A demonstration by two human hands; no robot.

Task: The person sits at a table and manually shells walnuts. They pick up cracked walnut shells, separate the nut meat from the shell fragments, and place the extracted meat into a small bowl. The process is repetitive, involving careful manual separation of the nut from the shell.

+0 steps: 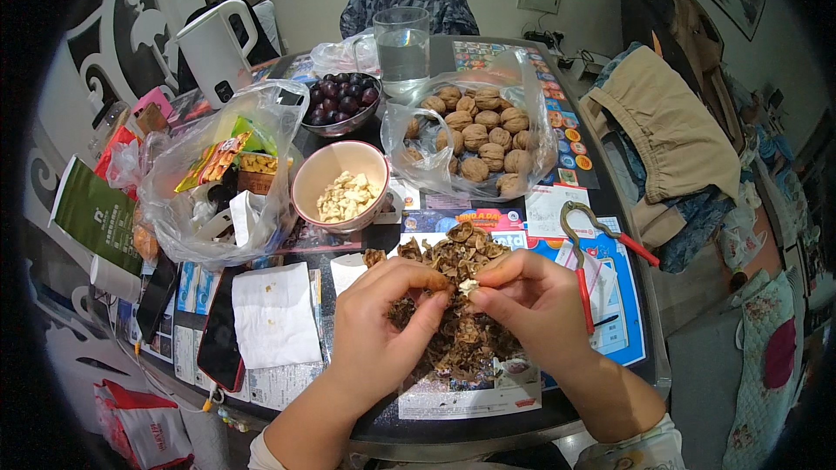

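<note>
The right hand [533, 300] pinches a nut piece [468, 286] over the shells [466, 344], just right of the left hand's [383, 318] pinched fingertips, contents unclear, the bowl [335, 159] beyond, up-left.

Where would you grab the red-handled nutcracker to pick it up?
Probably by both red handles, coming from the near right side. The red-handled nutcracker lies with its curved metal end pointing away from the person, while its handles spread in a V, one toward the person, one rightward, leaving their ends exposed.
</note>
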